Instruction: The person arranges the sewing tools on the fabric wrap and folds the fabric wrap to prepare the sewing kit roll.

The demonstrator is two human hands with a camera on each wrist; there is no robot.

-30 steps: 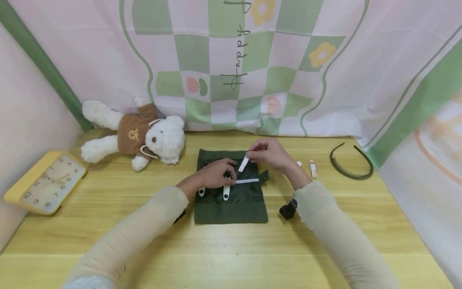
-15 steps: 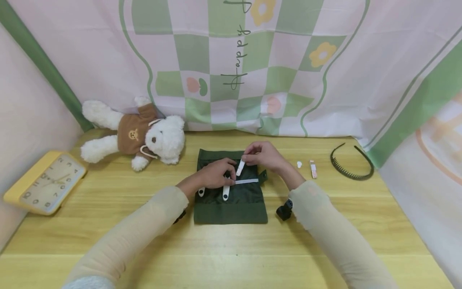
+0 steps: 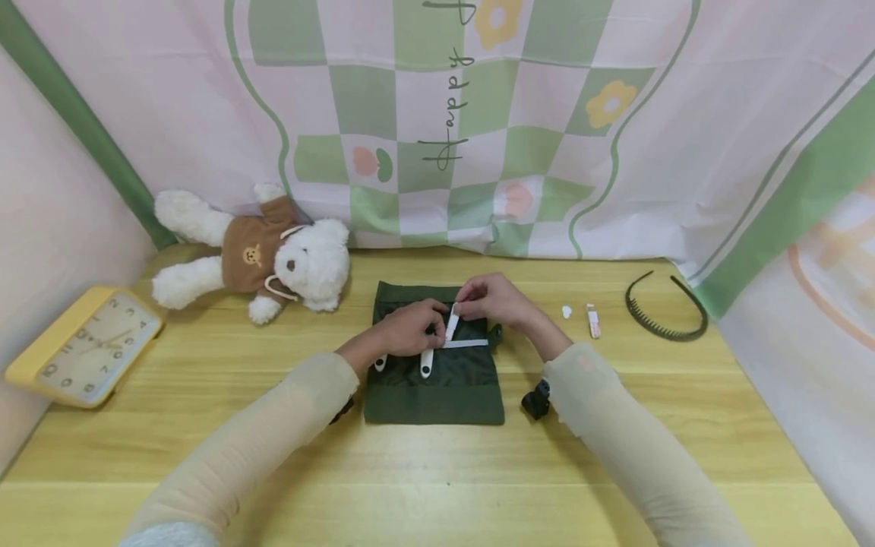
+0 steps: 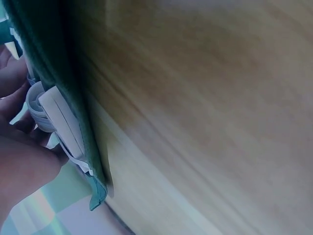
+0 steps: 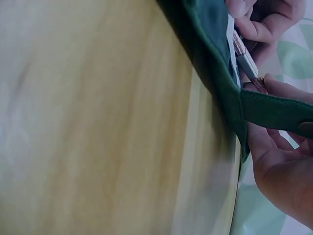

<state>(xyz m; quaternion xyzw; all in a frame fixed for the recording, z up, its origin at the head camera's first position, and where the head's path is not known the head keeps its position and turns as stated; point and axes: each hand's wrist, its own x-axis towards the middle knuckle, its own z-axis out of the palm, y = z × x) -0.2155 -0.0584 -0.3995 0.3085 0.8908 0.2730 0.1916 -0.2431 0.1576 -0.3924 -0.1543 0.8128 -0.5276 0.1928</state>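
Note:
A dark green fabric pouch (image 3: 434, 404) lies unfolded on the table, a white elastic band (image 3: 468, 343) running across it. White-handled tools (image 3: 427, 365) sit under the band on the left part. My left hand (image 3: 410, 328) rests over the pouch, its thumb and finger pinching the band beside the middle tool. My right hand (image 3: 502, 302) pinches the upper end of a slim white nail clipper (image 3: 452, 322), tilted with its lower end at the band. In the right wrist view the clipper (image 5: 248, 64) shows metal parts; whether its tip is under the band cannot be told.
Right of the pouch lie a small white piece (image 3: 566, 311), a pink-and-white clipper-like item (image 3: 592, 320) and a dark toothed headband (image 3: 666, 327). At left are a white plush toy (image 3: 253, 254) and a yellow clock (image 3: 89, 346). A patterned curtain (image 3: 437, 121) hangs behind.
My right hand has moved left and slightly toward me, bringing the nail clipper's lower end down to the band. My left hand has stayed in place. The pouch has shifted slightly left.

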